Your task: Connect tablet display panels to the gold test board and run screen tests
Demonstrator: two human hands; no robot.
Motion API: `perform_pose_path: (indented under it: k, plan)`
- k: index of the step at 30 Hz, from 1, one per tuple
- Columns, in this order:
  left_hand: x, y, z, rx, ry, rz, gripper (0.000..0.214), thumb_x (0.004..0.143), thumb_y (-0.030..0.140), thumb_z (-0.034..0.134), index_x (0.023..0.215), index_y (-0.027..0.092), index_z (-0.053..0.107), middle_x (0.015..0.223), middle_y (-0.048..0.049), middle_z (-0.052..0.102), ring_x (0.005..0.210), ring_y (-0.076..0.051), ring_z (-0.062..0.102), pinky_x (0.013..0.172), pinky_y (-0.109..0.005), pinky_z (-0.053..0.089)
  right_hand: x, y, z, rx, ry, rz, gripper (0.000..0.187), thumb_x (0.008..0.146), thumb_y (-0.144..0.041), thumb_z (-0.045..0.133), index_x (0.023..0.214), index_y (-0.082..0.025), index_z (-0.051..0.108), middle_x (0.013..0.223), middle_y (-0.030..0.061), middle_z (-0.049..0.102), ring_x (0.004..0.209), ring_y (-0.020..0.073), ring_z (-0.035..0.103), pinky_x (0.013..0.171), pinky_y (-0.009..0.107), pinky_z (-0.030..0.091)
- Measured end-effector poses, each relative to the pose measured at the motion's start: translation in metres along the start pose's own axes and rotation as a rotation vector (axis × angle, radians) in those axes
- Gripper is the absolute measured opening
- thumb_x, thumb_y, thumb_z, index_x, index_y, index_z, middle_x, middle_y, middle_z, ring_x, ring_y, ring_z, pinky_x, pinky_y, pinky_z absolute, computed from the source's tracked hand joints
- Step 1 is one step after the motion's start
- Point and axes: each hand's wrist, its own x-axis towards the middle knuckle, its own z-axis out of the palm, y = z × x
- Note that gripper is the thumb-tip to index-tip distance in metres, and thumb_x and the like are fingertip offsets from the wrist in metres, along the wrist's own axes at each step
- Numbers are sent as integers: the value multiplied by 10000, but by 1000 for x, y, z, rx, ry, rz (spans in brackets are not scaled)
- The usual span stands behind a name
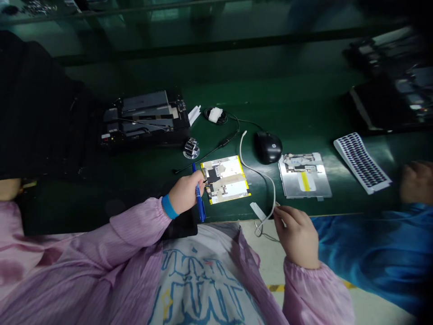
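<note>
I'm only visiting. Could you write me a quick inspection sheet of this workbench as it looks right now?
Surface: dark green bench, dimly lit.
Job's things: yellow-edged board; blue pen; white cable.
Clutter: mouse, silver plate, sticker sheet, black machine.
Hands: left hand grips the pen at the board's edge; right hand pinches the white cable.
Cables: black lead runs behind the board; the white cable curves across to the bench's front edge.
Surroundings: co-worker's hand and blue sleeve at right.
</note>
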Motion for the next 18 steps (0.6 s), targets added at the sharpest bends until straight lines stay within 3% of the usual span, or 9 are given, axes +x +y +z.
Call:
perform_pose_path:
  k: [5, 9, 10, 13, 18]
  plan:
    - [0, -2, 1, -7, 9, 10, 213, 803, 142, 471, 683, 217, 313, 558, 57, 397, 489, -95, 414, 511, -227, 285, 6, 1, -15, 102, -35, -67, 184, 800, -154, 534, 930, -161, 664, 929, 92, 693, 828, 234, 628, 720, 376, 513]
    - [-1, -3, 1, -11, 21, 16, 206, 797, 137, 471, 690, 218, 315, 564, 57, 402, 484, -93, 413, 511, -225, 287, 22, -33, -24, 298, 183, 49, 317, 766, -47, 455, 968, -196, 649, 930, 74, 682, 872, 226, 641, 761, 393, 524]
    - [-1, -2, 1, -8, 23, 14, 203, 795, 137, 473, 692, 218, 318, 567, 57, 408, 485, -94, 414, 513, -225, 290, 27, -47, -21, 395, 204, 37, 309, 779, -45, 462, 970, -206, 644, 929, 69, 677, 883, 216, 643, 770, 385, 533]
    - [-1, -2, 1, 2, 20, -1, 193, 794, 141, 475, 699, 217, 325, 576, 54, 425, 487, -94, 420, 518, -223, 302, 46, -87, -1, 571, 63, -136, 294, 825, -73, 483, 1044, -207, 624, 1021, 82, 673, 987, 212, 638, 857, 392, 548]
    - [-1, 0, 0, 28, 16, -8, 196, 797, 134, 463, 694, 217, 319, 565, 55, 395, 494, -98, 420, 517, -225, 296, 65, -111, 41, 509, -10, -132, 289, 873, -120, 476, 1132, -126, 604, 1143, 152, 635, 1156, 256, 564, 985, 450, 499]
